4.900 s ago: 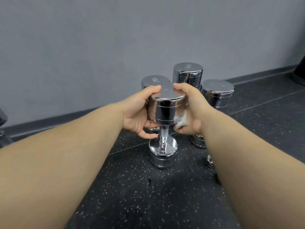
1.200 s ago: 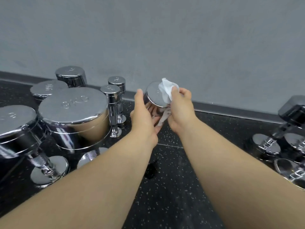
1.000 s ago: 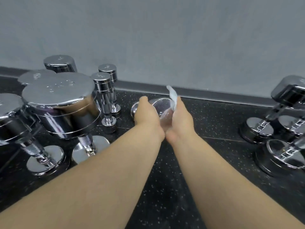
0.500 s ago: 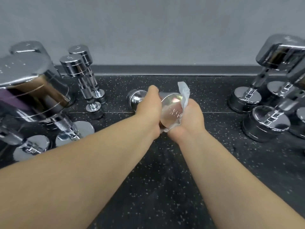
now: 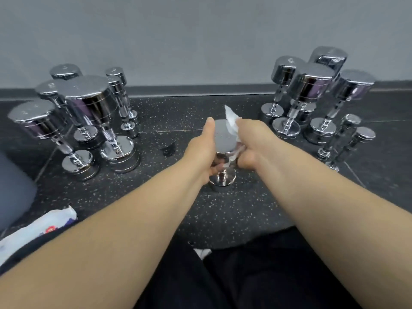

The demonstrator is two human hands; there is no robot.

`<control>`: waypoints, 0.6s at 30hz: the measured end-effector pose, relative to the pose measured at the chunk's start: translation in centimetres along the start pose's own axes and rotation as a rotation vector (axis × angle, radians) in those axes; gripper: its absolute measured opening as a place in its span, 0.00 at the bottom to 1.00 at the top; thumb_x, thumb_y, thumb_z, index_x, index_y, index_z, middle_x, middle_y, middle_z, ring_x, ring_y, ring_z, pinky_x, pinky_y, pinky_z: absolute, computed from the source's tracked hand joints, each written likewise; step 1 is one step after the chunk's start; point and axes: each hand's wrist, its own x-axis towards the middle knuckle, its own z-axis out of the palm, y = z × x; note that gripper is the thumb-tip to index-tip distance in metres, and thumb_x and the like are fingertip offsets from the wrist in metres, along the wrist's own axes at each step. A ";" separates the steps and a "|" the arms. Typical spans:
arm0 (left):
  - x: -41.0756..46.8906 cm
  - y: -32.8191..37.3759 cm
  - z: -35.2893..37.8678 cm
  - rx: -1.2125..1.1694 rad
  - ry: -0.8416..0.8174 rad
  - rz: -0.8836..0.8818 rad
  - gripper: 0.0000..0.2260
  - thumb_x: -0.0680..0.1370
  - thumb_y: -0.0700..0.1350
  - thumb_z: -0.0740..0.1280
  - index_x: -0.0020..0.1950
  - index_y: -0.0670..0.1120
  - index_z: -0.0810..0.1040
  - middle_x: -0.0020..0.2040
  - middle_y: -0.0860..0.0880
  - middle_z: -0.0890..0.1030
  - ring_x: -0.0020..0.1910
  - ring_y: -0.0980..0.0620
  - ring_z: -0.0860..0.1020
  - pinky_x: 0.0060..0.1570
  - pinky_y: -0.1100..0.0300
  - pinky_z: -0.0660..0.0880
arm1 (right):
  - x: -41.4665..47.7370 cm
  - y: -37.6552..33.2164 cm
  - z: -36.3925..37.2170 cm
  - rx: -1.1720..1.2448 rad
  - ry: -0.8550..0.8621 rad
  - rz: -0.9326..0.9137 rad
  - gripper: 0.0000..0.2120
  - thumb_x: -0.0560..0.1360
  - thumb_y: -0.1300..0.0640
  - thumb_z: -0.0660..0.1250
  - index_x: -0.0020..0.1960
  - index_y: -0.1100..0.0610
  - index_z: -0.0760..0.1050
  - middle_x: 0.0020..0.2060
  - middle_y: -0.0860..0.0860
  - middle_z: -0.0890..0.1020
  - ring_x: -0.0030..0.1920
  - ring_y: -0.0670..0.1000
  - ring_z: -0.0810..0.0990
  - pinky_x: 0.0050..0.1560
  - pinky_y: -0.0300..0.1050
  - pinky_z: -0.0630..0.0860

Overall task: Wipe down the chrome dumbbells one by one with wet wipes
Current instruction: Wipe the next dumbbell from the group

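The dumbbell [image 5: 224, 139] stands on end on the floor [image 5: 223, 208], the left hand [image 5: 201, 150] gripping its top and the right hand [image 5: 254, 139] pinching the wet wipe [image 5: 231, 121] against it, so a hard sideways rub could tip it.

we only get one view here, a wide-angle head cam looking forward and down at the speckled floor [image 5: 223, 210]. it's close in, left hand [image 5: 200, 150] and right hand [image 5: 256, 139] sit mid-frame, grey wall [image 5: 200, 41] runs across the top.
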 end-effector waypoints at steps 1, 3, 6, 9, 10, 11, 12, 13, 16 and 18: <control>-0.6 -0.2 0.0 0.025 -0.014 -0.011 0.25 0.80 0.66 0.55 0.53 0.47 0.80 0.42 0.47 0.82 0.36 0.50 0.77 0.32 0.59 0.77 | -0.3 0.5 -0.4 -0.060 0.031 -0.024 0.11 0.82 0.52 0.58 0.50 0.58 0.74 0.41 0.56 0.81 0.36 0.56 0.80 0.51 0.54 0.81; -1.1 0.0 -0.1 0.073 -0.051 -0.023 0.25 0.81 0.65 0.55 0.49 0.47 0.79 0.43 0.45 0.79 0.37 0.48 0.76 0.35 0.58 0.78 | -0.8 1.4 -1.0 -0.200 0.052 -0.094 0.14 0.82 0.47 0.56 0.59 0.55 0.73 0.46 0.58 0.83 0.34 0.57 0.80 0.42 0.50 0.80; -1.3 0.6 -0.1 0.125 -0.105 0.000 0.20 0.83 0.61 0.54 0.51 0.47 0.77 0.42 0.46 0.75 0.32 0.52 0.72 0.36 0.58 0.77 | -0.8 2.1 -2.5 -0.394 0.070 -0.264 0.14 0.82 0.47 0.54 0.63 0.50 0.73 0.45 0.57 0.82 0.28 0.52 0.75 0.31 0.41 0.69; -1.0 1.2 0.2 0.202 -0.214 0.073 0.14 0.85 0.53 0.51 0.64 0.55 0.74 0.40 0.50 0.74 0.34 0.54 0.72 0.42 0.58 0.79 | 0.2 1.8 -4.2 -0.320 0.063 -0.336 0.13 0.83 0.50 0.57 0.62 0.53 0.76 0.39 0.51 0.79 0.28 0.46 0.73 0.28 0.41 0.67; -0.7 1.2 0.4 0.219 -0.256 0.086 0.14 0.85 0.53 0.51 0.66 0.58 0.72 0.40 0.50 0.75 0.35 0.54 0.73 0.44 0.58 0.79 | 0.5 1.7 -4.4 -0.272 0.037 -0.314 0.14 0.83 0.50 0.57 0.63 0.53 0.75 0.42 0.51 0.80 0.29 0.46 0.74 0.28 0.41 0.68; -0.4 1.3 0.6 0.228 -0.285 0.089 0.14 0.85 0.53 0.51 0.67 0.61 0.71 0.41 0.50 0.76 0.37 0.54 0.74 0.46 0.57 0.80 | 0.8 1.5 -4.3 -0.240 0.035 -0.287 0.14 0.83 0.49 0.57 0.64 0.53 0.74 0.45 0.53 0.80 0.31 0.48 0.76 0.30 0.42 0.70; 0.0 1.4 0.7 0.224 -0.296 0.087 0.14 0.85 0.52 0.51 0.67 0.63 0.70 0.44 0.51 0.78 0.39 0.53 0.76 0.47 0.57 0.81 | 1.1 1.3 -4.1 -0.206 0.051 -0.260 0.15 0.83 0.47 0.57 0.63 0.53 0.74 0.46 0.54 0.80 0.32 0.49 0.76 0.31 0.42 0.71; 0.5 1.6 0.9 0.215 -0.292 0.085 0.13 0.85 0.52 0.52 0.66 0.63 0.70 0.46 0.51 0.79 0.42 0.52 0.77 0.48 0.56 0.81 | 1.3 0.9 -3.9 -0.163 0.078 -0.234 0.16 0.82 0.45 0.57 0.61 0.54 0.75 0.44 0.53 0.80 0.30 0.49 0.76 0.30 0.41 0.71; 1.5 2.0 1.0 0.171 -0.275 0.077 0.12 0.84 0.48 0.54 0.61 0.57 0.74 0.45 0.49 0.80 0.39 0.51 0.77 0.43 0.58 0.81 | 2.4 0.3 -3.3 -0.172 0.116 -0.271 0.18 0.77 0.42 0.57 0.57 0.51 0.78 0.48 0.52 0.82 0.41 0.52 0.82 0.43 0.46 0.76; 1.6 2.1 1.2 0.158 -0.258 0.046 0.10 0.84 0.48 0.55 0.55 0.51 0.76 0.40 0.48 0.77 0.34 0.53 0.74 0.41 0.57 0.80 | 3.0 0.3 -3.3 -0.317 0.212 -0.459 0.18 0.73 0.48 0.57 0.59 0.47 0.77 0.57 0.49 0.81 0.57 0.55 0.80 0.58 0.54 0.76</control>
